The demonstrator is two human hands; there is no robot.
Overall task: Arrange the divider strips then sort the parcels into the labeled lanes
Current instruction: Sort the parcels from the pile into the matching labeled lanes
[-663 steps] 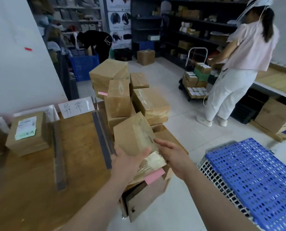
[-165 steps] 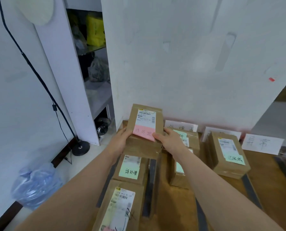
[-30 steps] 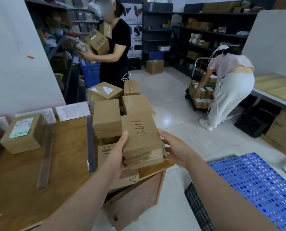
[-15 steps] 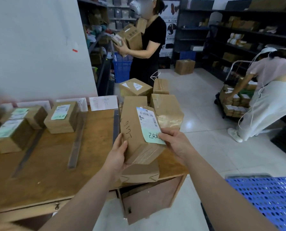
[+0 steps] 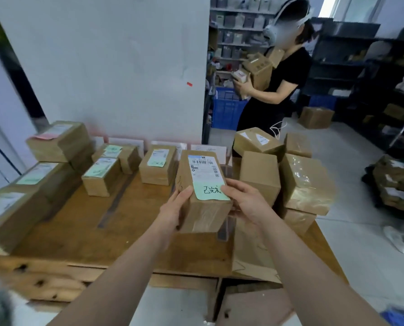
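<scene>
I hold a brown cardboard parcel [image 5: 202, 184] with a white barcode label and a green handwritten sticker, above the wooden table [image 5: 85, 229]. My left hand [image 5: 176, 208] grips its left side and my right hand [image 5: 245, 201] its right side. Dark divider strips [image 5: 116, 205] lie lengthwise on the table and split it into lanes. White lane labels [image 5: 207, 150] stand against the wall at the back. Parcels with green stickers [image 5: 157, 164] sit in the middle lanes. A parcel with a pink sticker [image 5: 57, 141] is stacked at the far left.
A pile of unsorted brown parcels [image 5: 290, 175] fills the table's right end. A person in black [image 5: 276, 88] stands behind it holding boxes. A white partition wall [image 5: 102, 67] backs the table. Dark shelving [image 5: 372, 74] and a floor box [image 5: 316, 117] are at the right.
I turned left toward the lanes. The parcel moved with both hands from over the unsorted pile to above the table, label side up.
</scene>
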